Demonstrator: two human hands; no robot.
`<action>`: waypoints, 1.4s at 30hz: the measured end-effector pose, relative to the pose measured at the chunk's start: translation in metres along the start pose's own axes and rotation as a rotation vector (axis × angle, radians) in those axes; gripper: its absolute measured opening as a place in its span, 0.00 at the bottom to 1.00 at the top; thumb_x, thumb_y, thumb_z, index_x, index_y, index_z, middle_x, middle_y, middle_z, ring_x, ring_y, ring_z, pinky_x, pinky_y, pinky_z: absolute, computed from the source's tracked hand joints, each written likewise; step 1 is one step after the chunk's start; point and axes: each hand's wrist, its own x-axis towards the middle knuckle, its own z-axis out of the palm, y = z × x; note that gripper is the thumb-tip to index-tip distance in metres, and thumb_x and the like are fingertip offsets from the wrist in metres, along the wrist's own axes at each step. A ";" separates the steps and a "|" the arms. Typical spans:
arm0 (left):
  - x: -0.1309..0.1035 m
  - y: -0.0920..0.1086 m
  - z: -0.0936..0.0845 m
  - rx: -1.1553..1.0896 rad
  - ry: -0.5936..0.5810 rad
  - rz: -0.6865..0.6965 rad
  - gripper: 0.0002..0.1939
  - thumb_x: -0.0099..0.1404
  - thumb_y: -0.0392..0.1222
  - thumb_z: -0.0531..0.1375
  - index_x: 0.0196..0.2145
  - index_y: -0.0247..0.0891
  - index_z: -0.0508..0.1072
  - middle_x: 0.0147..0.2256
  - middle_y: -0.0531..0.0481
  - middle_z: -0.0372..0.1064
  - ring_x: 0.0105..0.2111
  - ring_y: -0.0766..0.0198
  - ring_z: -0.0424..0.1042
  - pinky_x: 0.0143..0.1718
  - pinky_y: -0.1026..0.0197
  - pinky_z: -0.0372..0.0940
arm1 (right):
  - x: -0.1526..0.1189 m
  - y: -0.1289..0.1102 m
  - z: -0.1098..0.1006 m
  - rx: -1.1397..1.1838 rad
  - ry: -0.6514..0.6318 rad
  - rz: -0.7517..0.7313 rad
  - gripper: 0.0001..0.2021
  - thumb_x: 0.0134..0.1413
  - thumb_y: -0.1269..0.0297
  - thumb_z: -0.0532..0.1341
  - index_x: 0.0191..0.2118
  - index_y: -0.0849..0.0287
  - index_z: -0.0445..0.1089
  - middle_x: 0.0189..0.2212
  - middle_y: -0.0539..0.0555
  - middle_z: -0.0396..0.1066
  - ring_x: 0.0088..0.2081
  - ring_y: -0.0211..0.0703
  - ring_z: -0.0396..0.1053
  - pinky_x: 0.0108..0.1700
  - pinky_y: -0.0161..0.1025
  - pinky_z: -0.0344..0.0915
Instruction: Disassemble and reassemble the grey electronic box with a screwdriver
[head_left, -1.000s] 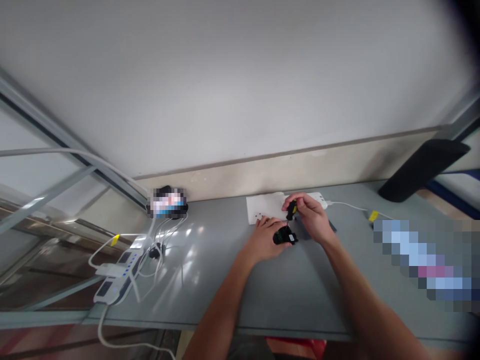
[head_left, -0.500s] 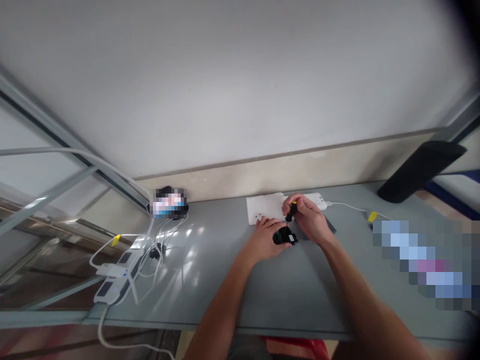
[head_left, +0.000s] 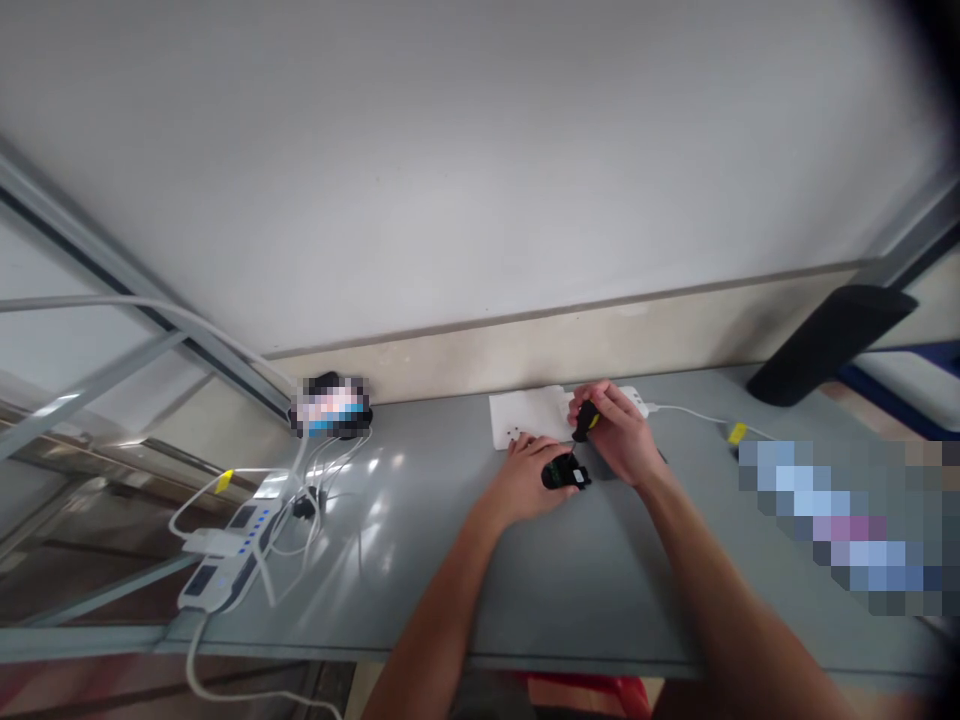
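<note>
My left hand [head_left: 531, 475] is closed around the left side of a small black device [head_left: 559, 474], which lies on the grey table [head_left: 420, 560]. A green circuit board and a small white label show on the device. In my right hand [head_left: 616, 430] is a short black-and-yellow screwdriver [head_left: 586, 422], gripped by its handle. Its shaft points down at the upper part of the device; I cannot make out exactly what the tip touches. Just behind my left hand lies a white sheet of paper [head_left: 517, 410] with several tiny dark screws on it.
A white power strip [head_left: 217, 575] with tangled cables stands at the left edge. Behind it sits a blurred object [head_left: 330, 405]. At the back right are a white socket block [head_left: 636, 400] with a cable and a leaning black cylinder [head_left: 825, 345]. Another blurred item [head_left: 840, 525] lies at right.
The screwdriver handle has turned in my right fingers, its yellow part now facing differently. My left hand keeps its hold on the device. The whole view has shifted slightly.
</note>
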 end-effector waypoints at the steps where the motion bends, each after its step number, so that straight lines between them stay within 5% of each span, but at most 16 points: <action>1: 0.000 0.000 0.000 -0.001 -0.001 0.001 0.30 0.60 0.53 0.71 0.58 0.50 0.71 0.57 0.52 0.71 0.58 0.51 0.64 0.67 0.44 0.55 | 0.000 0.000 -0.002 -0.012 -0.008 0.002 0.12 0.61 0.52 0.64 0.35 0.53 0.65 0.35 0.53 0.65 0.35 0.44 0.66 0.37 0.43 0.66; 5: 0.000 0.000 -0.002 -0.007 -0.020 -0.013 0.30 0.60 0.53 0.71 0.58 0.51 0.71 0.57 0.52 0.71 0.58 0.51 0.65 0.67 0.45 0.55 | 0.002 0.003 -0.005 -0.043 -0.077 0.049 0.15 0.64 0.47 0.59 0.34 0.53 0.66 0.29 0.53 0.62 0.31 0.45 0.63 0.35 0.46 0.66; 11: 0.000 -0.002 0.000 -0.030 0.002 0.007 0.30 0.59 0.54 0.71 0.58 0.51 0.71 0.56 0.53 0.72 0.57 0.52 0.65 0.66 0.47 0.57 | 0.005 0.012 0.004 0.003 0.021 -0.005 0.15 0.65 0.43 0.56 0.41 0.48 0.61 0.26 0.47 0.51 0.25 0.41 0.54 0.28 0.40 0.59; 19: 0.000 -0.004 0.001 -0.026 0.007 0.023 0.30 0.60 0.54 0.71 0.58 0.49 0.71 0.55 0.53 0.72 0.56 0.52 0.65 0.65 0.47 0.57 | 0.003 0.005 -0.008 0.008 -0.032 -0.018 0.13 0.60 0.50 0.64 0.35 0.52 0.64 0.35 0.53 0.62 0.36 0.46 0.64 0.38 0.45 0.66; 23: 0.000 -0.003 0.000 -0.032 -0.006 0.026 0.29 0.60 0.54 0.70 0.57 0.48 0.72 0.56 0.51 0.72 0.56 0.51 0.65 0.65 0.47 0.57 | 0.003 0.005 -0.007 0.026 -0.095 0.001 0.14 0.63 0.48 0.59 0.34 0.52 0.65 0.28 0.51 0.58 0.31 0.46 0.61 0.35 0.45 0.64; 29: 0.001 -0.005 0.004 -0.035 0.016 0.018 0.29 0.59 0.52 0.71 0.56 0.48 0.73 0.55 0.51 0.73 0.57 0.51 0.66 0.66 0.47 0.55 | 0.001 0.007 0.006 0.058 -0.009 -0.007 0.15 0.64 0.43 0.57 0.40 0.48 0.63 0.25 0.47 0.52 0.26 0.43 0.55 0.30 0.41 0.59; 37: 0.002 -0.002 -0.002 -0.043 -0.007 0.021 0.29 0.60 0.53 0.70 0.57 0.49 0.72 0.56 0.51 0.72 0.56 0.51 0.67 0.65 0.47 0.57 | 0.003 0.003 -0.005 0.260 0.002 0.083 0.12 0.58 0.53 0.69 0.37 0.54 0.69 0.36 0.52 0.65 0.35 0.41 0.65 0.36 0.39 0.64; 42: 0.002 -0.001 -0.002 -0.036 -0.016 0.008 0.28 0.60 0.52 0.70 0.57 0.50 0.72 0.56 0.52 0.72 0.57 0.51 0.67 0.66 0.47 0.57 | 0.006 0.010 -0.001 0.266 0.016 0.090 0.12 0.62 0.51 0.64 0.37 0.54 0.70 0.27 0.50 0.60 0.28 0.39 0.60 0.32 0.38 0.61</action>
